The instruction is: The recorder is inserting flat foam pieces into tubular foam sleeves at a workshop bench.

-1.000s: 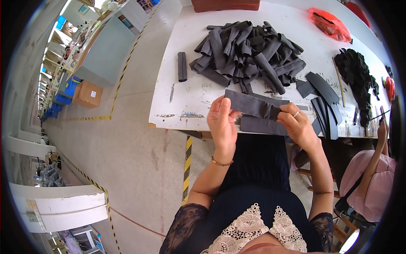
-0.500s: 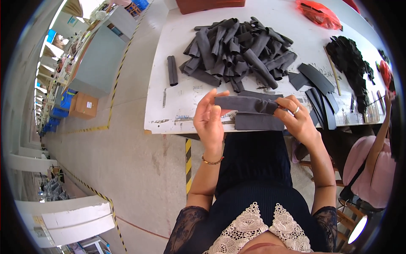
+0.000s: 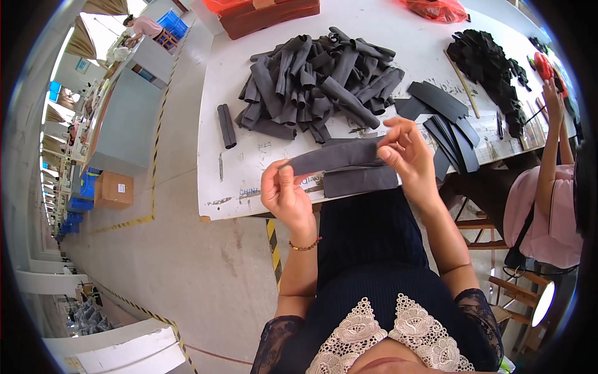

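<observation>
A dark grey fabric strip (image 3: 336, 156) is stretched nearly level between my hands, above the near edge of the table. My left hand (image 3: 286, 192) pinches its left end between thumb and fingers. At the right end, the thumb of my right hand (image 3: 411, 156) lies against the strip, its fingers curled above and partly behind. Under the strip, a flat dark grey piece (image 3: 360, 182) lies along the table edge. Beyond my hands rises a heap of rolled dark grey pieces (image 3: 311, 87), and one separate roll (image 3: 227, 126) lies to its left.
Right of the heap are flat dark strips (image 3: 451, 137) on the white table (image 3: 218, 181). Farther right lie a wooden stick (image 3: 462, 84) and a black pile (image 3: 489, 68). A red box (image 3: 268, 19) stands at the back. A person in pink (image 3: 548, 218) sits at right.
My left hand has turned and now pinches the strip's end, where its fingers were spread before. My right hand's grip has loosened at the other end. The whole view has shifted.
</observation>
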